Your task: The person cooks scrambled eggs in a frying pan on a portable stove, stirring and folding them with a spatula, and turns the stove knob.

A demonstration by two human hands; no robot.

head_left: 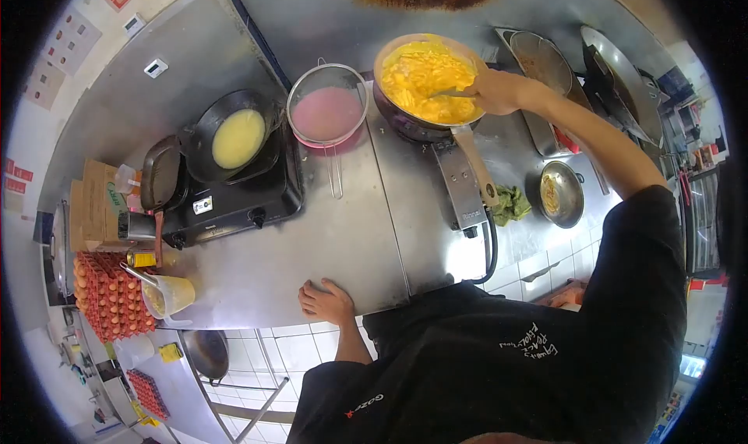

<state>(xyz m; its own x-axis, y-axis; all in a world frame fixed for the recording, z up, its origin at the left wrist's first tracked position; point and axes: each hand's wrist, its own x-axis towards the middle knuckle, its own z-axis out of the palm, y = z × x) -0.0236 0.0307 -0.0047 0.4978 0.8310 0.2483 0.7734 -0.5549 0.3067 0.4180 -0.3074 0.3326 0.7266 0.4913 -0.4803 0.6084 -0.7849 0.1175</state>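
My right hand [502, 91] is closed round a grey stirring utensil [456, 93], reaching over the rim of a deep pan [427, 130]. The utensil's far end is sunk in bright yellow, lumpy food that looks like scrambled egg [425, 70], so its kind cannot be made out. That pan sits on a single silver burner [460, 183], its light handle [474, 162] pointing towards me. Down at the counter's front edge, my left hand [326, 302] lies flat on the steel with fingers apart, holding nothing.
A mesh strainer [327, 109] rests over a pink bowl. Farther left, a black wok [226, 109] with pale yellow liquid stands on a black stove [241, 202]. Egg trays [113, 296] and a jug [173, 294] are at left. On the right are a small steel bowl [573, 194] and green cloth [510, 205].
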